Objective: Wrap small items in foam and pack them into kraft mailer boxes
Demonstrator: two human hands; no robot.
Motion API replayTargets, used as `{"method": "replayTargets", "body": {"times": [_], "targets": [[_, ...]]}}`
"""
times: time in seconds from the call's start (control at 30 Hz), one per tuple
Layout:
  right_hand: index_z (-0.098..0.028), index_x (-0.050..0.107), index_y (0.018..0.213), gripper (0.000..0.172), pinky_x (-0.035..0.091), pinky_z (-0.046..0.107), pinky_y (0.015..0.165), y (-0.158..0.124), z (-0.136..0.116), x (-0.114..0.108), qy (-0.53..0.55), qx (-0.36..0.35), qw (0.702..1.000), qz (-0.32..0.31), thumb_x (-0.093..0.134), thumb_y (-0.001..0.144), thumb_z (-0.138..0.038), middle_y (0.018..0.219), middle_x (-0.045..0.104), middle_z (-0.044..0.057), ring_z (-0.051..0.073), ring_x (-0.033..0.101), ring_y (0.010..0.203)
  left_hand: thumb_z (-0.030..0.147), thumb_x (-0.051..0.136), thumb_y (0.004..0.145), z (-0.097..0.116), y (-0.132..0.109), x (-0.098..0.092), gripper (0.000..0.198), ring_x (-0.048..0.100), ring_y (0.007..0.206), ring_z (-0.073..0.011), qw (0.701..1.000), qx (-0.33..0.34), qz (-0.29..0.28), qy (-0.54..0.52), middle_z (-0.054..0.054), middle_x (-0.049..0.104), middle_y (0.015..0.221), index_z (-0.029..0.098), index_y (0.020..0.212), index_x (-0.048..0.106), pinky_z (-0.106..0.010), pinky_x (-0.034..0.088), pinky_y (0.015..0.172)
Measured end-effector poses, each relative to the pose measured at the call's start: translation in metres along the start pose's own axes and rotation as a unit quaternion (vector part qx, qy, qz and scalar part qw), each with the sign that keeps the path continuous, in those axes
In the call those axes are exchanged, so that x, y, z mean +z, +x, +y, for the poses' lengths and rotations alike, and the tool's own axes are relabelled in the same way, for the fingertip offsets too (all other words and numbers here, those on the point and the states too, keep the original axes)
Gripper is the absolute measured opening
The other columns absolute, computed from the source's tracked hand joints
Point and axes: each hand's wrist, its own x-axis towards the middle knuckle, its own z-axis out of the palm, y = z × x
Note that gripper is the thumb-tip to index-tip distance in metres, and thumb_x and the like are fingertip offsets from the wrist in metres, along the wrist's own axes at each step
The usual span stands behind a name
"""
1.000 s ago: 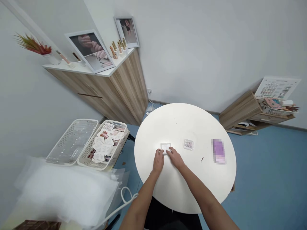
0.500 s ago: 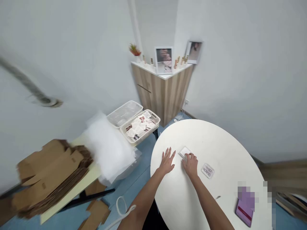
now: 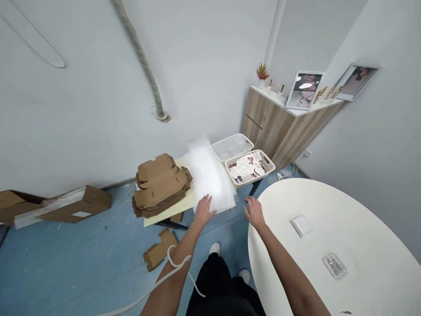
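Note:
My left hand reaches to the near edge of a stack of white translucent foam sheets, its fingers apart; whether it touches them I cannot tell. Off the left edge of the round white table hovers my right hand, fingers spread and holding nothing. A small flat white packet lies on that table, and nearer me is a clear case with several small round items inside.
Folded brown cardboard boxes are stacked left of the sheets. Behind stand two white baskets, one with printed cards, the other with clear plastic pieces. A white cord crosses my left forearm. Cardboard lies on the floor.
The view has swung left. My right hand has let go of the white packet and left the table top. My left hand has moved from the table to the foam sheets.

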Motion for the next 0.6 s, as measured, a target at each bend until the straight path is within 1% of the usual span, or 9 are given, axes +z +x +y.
{"method": "replayTargets", "body": {"times": [0.07,0.13,0.2,0.3,0.37,0.4,0.5,0.6], "targets": [[-0.015,0.054,0.124,0.035,0.040,0.041,0.097,0.017,-0.025,0.015,-0.002,-0.030,0.999,-0.036,0.041,0.094,-0.026,0.127,0.056,0.015,0.028,0.049,0.116,0.045,0.065,0.081,-0.026,0.002,-0.001,0.076,0.025,0.145,-0.0334,0.998,0.003,-0.046,0.032,-0.015,0.031,0.155,0.020,0.146,0.034,-0.054,0.022,0.116],[-0.015,0.053,0.128,0.038,0.038,0.042,0.102,0.031,-0.047,0.030,-0.004,-0.051,0.996,-0.078,0.042,0.093,-0.026,0.132,0.055,0.015,0.027,0.048,0.120,0.046,0.066,0.080,-0.043,0.006,-0.002,0.084,0.018,0.147,-0.0323,0.995,0.022,-0.084,0.042,-0.015,0.023,0.159,0.020,0.150,0.027,-0.054,0.016,0.118],[-0.013,0.051,0.133,0.044,0.033,0.044,0.109,0.042,-0.063,0.045,-0.013,-0.069,0.990,-0.120,0.045,0.092,-0.027,0.138,0.053,0.015,0.028,0.045,0.126,0.046,0.065,0.080,-0.051,0.010,-0.001,0.087,0.014,0.148,-0.0306,0.993,0.050,-0.099,0.047,-0.014,0.019,0.160,0.021,0.152,0.022,-0.053,0.013,0.119],[-0.012,0.042,0.143,0.060,0.019,0.050,0.116,0.053,-0.078,0.064,-0.037,-0.105,0.978,-0.175,0.052,0.089,-0.035,0.150,0.041,0.015,0.031,0.032,0.139,0.048,0.072,0.073,-0.055,0.014,0.001,0.102,0.007,0.149,-0.0318,0.988,0.089,-0.111,0.064,-0.013,0.011,0.162,0.022,0.154,0.015,-0.055,0.008,0.119],[-0.013,0.033,0.148,0.072,0.011,0.054,0.118,0.057,-0.083,0.074,-0.058,-0.128,0.970,-0.198,0.055,0.086,-0.043,0.156,0.032,0.014,0.033,0.023,0.144,0.048,0.076,0.067,-0.055,0.016,0.002,0.112,0.002,0.149,-0.0337,0.985,0.096,-0.125,0.076,-0.014,0.005,0.162,0.022,0.154,0.011,-0.057,0.006,0.118],[-0.014,0.029,0.151,0.078,0.008,0.056,0.118,0.058,-0.084,0.078,-0.070,-0.136,0.967,-0.205,0.057,0.085,-0.046,0.157,0.028,0.014,0.033,0.019,0.145,0.048,0.076,0.067,-0.055,0.016,0.002,0.113,0.000,0.149,-0.0339,0.984,0.096,-0.130,0.078,-0.014,0.003,0.162,0.022,0.155,0.009,-0.057,0.005,0.118],[-0.016,0.018,0.154,0.093,0.002,0.059,0.117,0.060,-0.087,0.084,-0.102,-0.155,0.960,-0.211,0.062,0.080,-0.051,0.160,0.021,0.013,0.035,0.010,0.148,0.043,0.071,0.073,-0.057,0.016,-0.001,0.108,-0.005,0.149,-0.0321,0.981,0.104,-0.144,0.072,-0.013,-0.001,0.163,0.023,0.155,0.004,-0.055,0.005,0.118],[-0.017,0.013,0.155,0.106,-0.001,0.063,0.116,0.059,-0.091,0.083,-0.122,-0.181,0.954,-0.207,0.071,0.073,-0.050,0.161,0.015,0.014,0.038,0.004,0.148,0.040,0.065,0.076,-0.062,0.018,-0.007,0.103,-0.007,0.149,-0.0314,0.977,0.117,-0.171,0.057,-0.012,-0.004,0.163,0.024,0.155,0.001,-0.055,0.003,0.118]]}}
